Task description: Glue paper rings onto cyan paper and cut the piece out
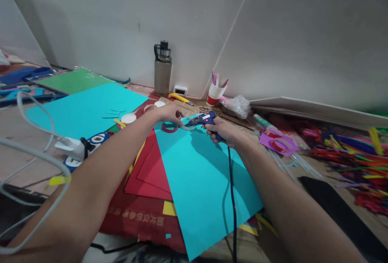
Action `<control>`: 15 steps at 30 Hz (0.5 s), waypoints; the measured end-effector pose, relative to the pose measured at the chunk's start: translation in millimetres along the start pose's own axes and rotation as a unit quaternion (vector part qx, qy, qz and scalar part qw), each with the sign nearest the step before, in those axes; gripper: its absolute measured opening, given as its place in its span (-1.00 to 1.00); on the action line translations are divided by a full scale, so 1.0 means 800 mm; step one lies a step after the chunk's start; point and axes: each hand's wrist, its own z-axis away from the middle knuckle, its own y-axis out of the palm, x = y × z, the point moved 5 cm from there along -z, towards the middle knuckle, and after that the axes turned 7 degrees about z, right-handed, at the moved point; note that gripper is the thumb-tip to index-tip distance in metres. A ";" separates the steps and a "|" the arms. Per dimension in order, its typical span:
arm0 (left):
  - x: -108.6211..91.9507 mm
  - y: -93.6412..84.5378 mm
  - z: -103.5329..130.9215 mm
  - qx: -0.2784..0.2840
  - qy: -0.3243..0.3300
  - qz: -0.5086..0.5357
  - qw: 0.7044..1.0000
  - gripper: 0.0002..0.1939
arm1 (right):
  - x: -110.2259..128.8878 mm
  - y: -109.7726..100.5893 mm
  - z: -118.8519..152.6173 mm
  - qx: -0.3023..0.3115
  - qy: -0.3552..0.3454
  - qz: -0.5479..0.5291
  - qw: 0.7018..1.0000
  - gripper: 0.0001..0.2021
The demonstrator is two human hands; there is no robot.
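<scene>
My right hand [223, 130] is wrapped round the handle of a blue hot glue gun [209, 117], its dark, crusted nozzle pointing left. A black cord hangs from its grip. Just left of the nozzle, my left hand [170, 113] has its fingers bent down and pinching the edge of a pale ring [190, 128]. The nozzle tip is close to that ring; whether they touch I cannot tell. Beside it, under my left hand, lies a red ring [169, 130]. Both rings rest over the far end of a cyan sheet [200, 182].
Behind stand a grey bottle [163, 73], a yellow cutter knife [179, 98] and a paper cup of pens [216, 93]. Red sheets [153, 174] lie at left, and a power strip [72, 149] with white cables. At right are a purple card [279, 143], a black slab [336, 210] and colourful pipe cleaners [357, 162].
</scene>
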 end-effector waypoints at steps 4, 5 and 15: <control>0.002 -0.004 0.000 -0.020 0.005 0.017 1.000 -0.63 | -0.002 -0.002 -0.004 -0.026 -0.015 0.000 1.000 -0.86; 0.001 -0.004 0.000 -0.025 0.004 0.026 0.999 -0.66 | -0.002 -0.002 -0.005 -0.030 -0.018 0.001 0.999 -0.86; 0.003 -0.007 0.001 -0.112 -0.068 0.033 0.991 -0.85 | -0.005 0.013 -0.015 -0.025 -0.032 0.011 0.999 -0.86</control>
